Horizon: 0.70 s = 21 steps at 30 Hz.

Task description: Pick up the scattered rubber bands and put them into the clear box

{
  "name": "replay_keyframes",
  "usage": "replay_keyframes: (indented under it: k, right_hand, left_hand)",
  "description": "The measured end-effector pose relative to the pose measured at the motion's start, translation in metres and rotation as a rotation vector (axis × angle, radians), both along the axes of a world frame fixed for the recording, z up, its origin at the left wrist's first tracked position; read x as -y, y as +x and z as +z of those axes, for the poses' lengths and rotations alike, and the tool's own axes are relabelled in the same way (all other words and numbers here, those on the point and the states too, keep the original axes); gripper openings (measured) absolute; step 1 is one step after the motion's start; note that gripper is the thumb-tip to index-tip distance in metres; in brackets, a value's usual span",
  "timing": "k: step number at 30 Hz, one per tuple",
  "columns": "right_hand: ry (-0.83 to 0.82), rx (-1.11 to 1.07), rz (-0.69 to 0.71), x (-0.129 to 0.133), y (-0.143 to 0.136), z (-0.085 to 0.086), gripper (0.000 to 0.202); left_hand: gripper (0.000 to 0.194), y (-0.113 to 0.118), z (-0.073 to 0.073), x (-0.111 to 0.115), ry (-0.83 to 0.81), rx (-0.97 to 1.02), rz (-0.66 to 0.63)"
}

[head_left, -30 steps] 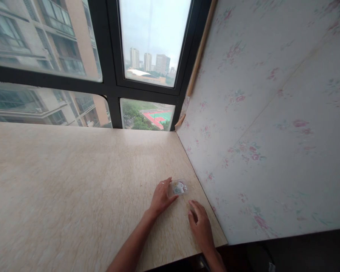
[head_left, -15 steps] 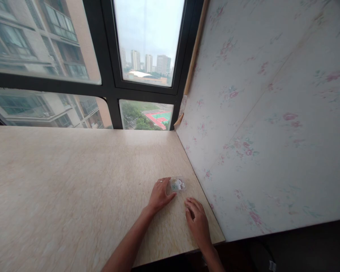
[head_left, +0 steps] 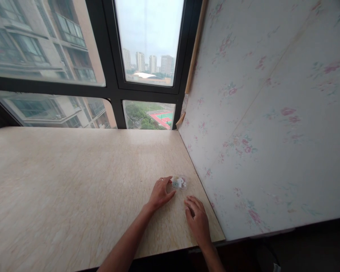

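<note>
A small clear plastic box [head_left: 180, 182] lies on the pale stone sill, with small white, green and pinkish bits showing inside it. Beside its left edge is my left hand [head_left: 160, 193], a ring on one finger, thumb and fingers apart; the fingertips are at the box's edge, and whether they press on it I cannot tell. My right hand [head_left: 197, 217] rests nearer to me, just below and right of the box. Its fingers are loosely bent, a little apart from the thumb, and nothing shows in them.
The stone sill [head_left: 73, 181] stretches left and back to a dark window frame [head_left: 112, 92]. Close on the right rises a wall with flowered wallpaper [head_left: 243, 113], its strip of peeling edging [head_left: 180, 120] curling by the window corner. The sill's front edge drops to a dark area.
My view has shifted slightly, so the window scene sits a little further right. Both hands and the box keep nearly the same places.
</note>
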State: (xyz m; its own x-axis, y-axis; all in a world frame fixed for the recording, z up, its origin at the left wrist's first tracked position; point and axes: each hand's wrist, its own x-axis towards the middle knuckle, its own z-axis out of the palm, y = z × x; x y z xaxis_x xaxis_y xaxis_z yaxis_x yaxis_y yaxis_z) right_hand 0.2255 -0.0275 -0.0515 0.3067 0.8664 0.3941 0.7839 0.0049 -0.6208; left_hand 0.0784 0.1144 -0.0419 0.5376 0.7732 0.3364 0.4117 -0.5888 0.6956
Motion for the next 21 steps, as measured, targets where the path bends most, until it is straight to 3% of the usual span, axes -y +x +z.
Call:
replay_keyframes:
  k: [7, 13, 17, 21]
  right_hand:
    - [0.037, -0.047, 0.004, 0.000, 0.000, -0.001, 0.027]
    - [0.002, -0.154, -0.011, -0.002, 0.010, -0.005, 0.042]
    - [-0.021, -0.135, 0.081, -0.016, 0.025, 0.009, 0.057]
    - [-0.052, 0.032, 0.187, -0.047, 0.039, 0.032, 0.067]
  left_hand:
    - [0.048, -0.002, -0.001, 0.002, -0.060, 0.036, -0.007]
    - [0.041, -0.004, 0.000, 0.003, -0.143, 0.138, 0.012]
    - [0.036, -0.012, 0.006, 0.007, -0.260, 0.266, 0.045]
    - [0.038, -0.039, 0.015, 0.016, -0.365, 0.358, 0.128]
